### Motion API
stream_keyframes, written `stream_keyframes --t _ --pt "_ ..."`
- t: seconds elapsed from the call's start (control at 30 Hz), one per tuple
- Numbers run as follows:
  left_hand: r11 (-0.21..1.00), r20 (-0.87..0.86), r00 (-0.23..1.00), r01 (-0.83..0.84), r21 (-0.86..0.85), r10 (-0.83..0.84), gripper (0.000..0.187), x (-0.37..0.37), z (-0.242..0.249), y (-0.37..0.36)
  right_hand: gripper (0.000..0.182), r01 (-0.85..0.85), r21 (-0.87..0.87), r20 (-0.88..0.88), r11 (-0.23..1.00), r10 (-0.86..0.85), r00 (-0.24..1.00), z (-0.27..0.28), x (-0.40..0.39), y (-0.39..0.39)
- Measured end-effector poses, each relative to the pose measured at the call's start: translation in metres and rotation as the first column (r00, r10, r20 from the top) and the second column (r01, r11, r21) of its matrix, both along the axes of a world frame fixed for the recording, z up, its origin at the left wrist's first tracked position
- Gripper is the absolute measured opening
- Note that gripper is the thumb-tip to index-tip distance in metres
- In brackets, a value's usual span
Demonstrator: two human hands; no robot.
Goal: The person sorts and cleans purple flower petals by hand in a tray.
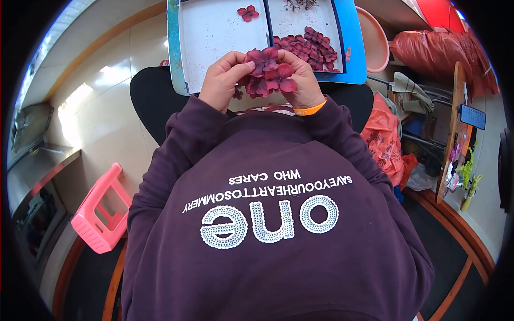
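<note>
From the head camera, the left hand (222, 80) and the right hand (301, 80) are closed together on a cluster of dark red fabric flower petals (267, 72), pinched between the fingertips of both (an orange wristband (309, 109) sits on the right wrist). Just beyond the right hand, a heap of loose petals (310, 49) fills a blue-rimmed tray (353, 48); one stray flower (247, 13) lies farther off.

Petal pile (309, 47) in tray (225, 32); stool (101, 211) left.
</note>
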State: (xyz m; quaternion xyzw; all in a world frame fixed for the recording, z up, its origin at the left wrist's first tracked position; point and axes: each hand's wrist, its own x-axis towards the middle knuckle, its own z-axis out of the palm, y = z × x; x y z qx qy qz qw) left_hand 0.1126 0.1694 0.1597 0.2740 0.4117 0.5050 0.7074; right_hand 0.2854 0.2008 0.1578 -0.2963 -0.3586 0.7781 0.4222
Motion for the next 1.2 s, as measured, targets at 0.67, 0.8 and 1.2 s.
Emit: stream_keyframes --t 0.67,0.8,1.2 --pt "0.948 0.117 0.993 0.031 -0.317 0.007 0.024 0.009 -0.024 0.001 0.018 0.138 -0.294 0.240 0.946 -0.067 0.968 0.010 0.004 -0.007" --pt "0.944 0.469 0.883 0.178 -0.277 -0.028 0.025 0.003 -0.045 0.001 0.017 0.093 -0.188 0.273 0.978 -0.039 0.961 0.017 0.004 -0.011" --pt "0.931 0.853 0.501 0.362 -0.052 -0.147 0.025 0.002 -0.059 0.004 0.016 0.134 0.283 0.474 0.950 -0.259 0.841 0.016 -0.005 -0.016"
